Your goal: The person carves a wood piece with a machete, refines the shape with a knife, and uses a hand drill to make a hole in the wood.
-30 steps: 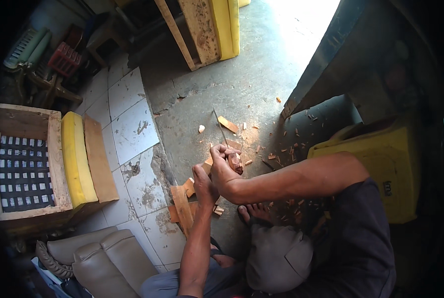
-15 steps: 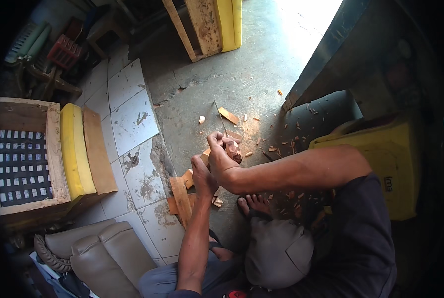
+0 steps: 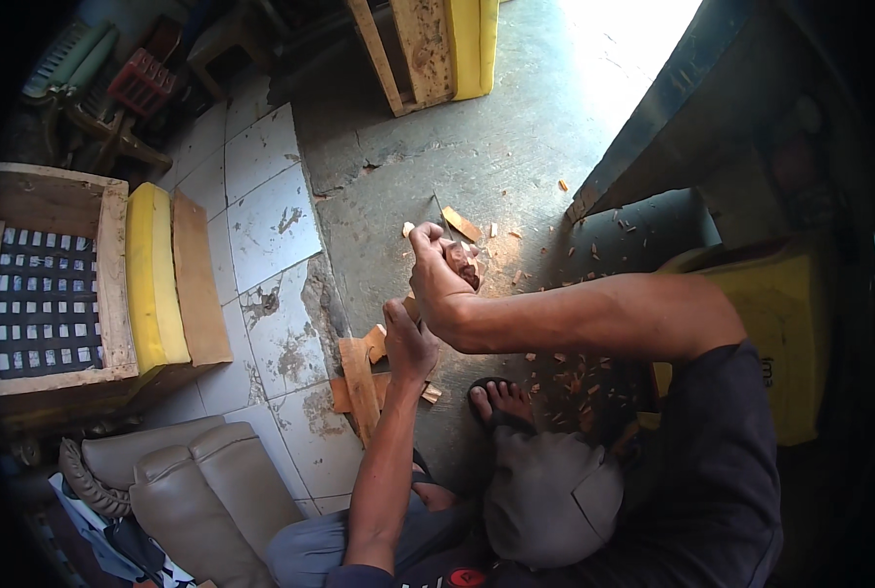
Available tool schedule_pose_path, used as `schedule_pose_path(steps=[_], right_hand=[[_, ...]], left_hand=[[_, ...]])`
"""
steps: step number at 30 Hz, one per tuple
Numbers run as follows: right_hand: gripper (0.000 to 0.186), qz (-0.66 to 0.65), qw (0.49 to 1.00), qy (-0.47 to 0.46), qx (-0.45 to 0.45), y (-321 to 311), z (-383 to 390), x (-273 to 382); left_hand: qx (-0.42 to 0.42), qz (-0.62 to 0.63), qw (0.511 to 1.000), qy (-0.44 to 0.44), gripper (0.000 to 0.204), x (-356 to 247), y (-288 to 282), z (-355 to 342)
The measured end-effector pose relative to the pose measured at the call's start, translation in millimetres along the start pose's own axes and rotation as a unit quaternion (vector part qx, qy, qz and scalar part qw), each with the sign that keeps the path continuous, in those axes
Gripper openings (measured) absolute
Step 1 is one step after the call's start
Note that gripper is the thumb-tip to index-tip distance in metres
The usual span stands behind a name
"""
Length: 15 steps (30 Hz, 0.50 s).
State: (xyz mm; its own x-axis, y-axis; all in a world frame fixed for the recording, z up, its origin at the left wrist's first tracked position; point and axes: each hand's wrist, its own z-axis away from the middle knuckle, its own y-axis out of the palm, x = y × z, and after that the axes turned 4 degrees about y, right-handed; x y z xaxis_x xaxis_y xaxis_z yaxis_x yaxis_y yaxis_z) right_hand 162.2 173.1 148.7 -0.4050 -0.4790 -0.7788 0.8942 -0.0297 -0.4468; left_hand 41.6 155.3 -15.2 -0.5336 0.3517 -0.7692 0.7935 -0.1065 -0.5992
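My right hand (image 3: 439, 279) is closed around the thick brown wooden handle of a knife (image 3: 464, 263). Its thin dark blade points away from me, toward the far floor. Just below and to the left, my left hand (image 3: 410, 343) is closed on a piece of wood (image 3: 412, 307), mostly hidden between the two hands. Past the blade, a flat light wood offcut (image 3: 461, 224) lies on the concrete. More wood strips (image 3: 358, 384) lie crossed on the floor beside my left wrist.
Wood chips (image 3: 580, 387) litter the concrete around my bare-toed foot (image 3: 502, 400). Left are a wooden frame with black webbing (image 3: 50, 372), yellow foam (image 3: 155, 284) and brown cushions (image 3: 207, 490). A yellow container (image 3: 785, 343) stands right, below a dark slanted panel (image 3: 653, 108).
My right hand has moved a little away from me along with the knife, and the gap to my left hand has widened. The whole view has shifted slightly.
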Motion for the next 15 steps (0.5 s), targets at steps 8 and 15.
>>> schedule_pose_path(steps=[8,15], right_hand=[[0.014,0.036,0.999,-0.03,0.019,4,-8,4],[0.015,-0.062,0.986,-0.081,0.129,5,-2,-24]], left_hand=[[0.02,-0.003,1.0,0.009,0.031,13,3,-1],[0.015,0.008,0.999,-0.039,0.037,8,3,1]])
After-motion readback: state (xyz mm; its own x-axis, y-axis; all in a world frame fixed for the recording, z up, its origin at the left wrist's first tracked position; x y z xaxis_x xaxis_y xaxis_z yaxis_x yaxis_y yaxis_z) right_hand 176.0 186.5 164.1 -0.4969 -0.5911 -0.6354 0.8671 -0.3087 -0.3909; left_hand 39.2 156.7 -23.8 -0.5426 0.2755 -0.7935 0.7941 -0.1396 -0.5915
